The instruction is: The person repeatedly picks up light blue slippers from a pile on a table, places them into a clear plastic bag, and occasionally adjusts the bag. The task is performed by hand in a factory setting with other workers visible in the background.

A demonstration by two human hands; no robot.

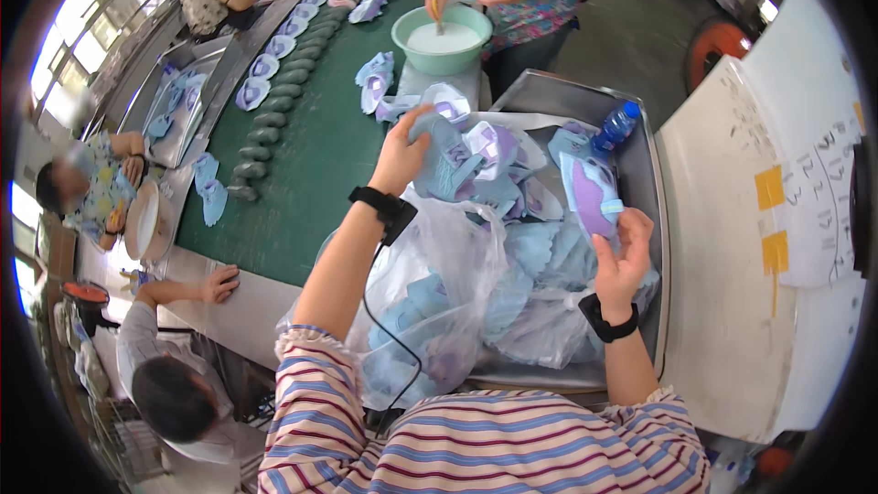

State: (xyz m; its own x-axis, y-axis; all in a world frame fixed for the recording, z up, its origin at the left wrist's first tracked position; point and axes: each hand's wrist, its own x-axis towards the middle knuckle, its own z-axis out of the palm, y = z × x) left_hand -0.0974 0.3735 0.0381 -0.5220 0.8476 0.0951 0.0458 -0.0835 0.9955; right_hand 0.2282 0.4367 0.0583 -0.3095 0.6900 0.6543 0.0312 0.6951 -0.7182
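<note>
My right hand point(623, 252) holds up a light blue and purple shoe upper piece point(590, 192) above the metal tray point(644, 174). My left hand point(400, 155) reaches forward and grips another light blue piece point(445, 160) on top of a heap of similar blue and purple pieces point(498, 174). Clear plastic bags point(448, 284) stuffed with more pieces lie under both forearms. Each wrist wears a black band, and a cable hangs from the left one.
A green conveyor belt point(320, 146) runs away on the left, carrying dark shoe lasts point(274, 114) and more pieces. A person across stirs a green bowl of white liquid point(441, 38). Other people sit at left. A blue bottle point(615, 125) lies in the tray; a white board point(759, 220) stands right.
</note>
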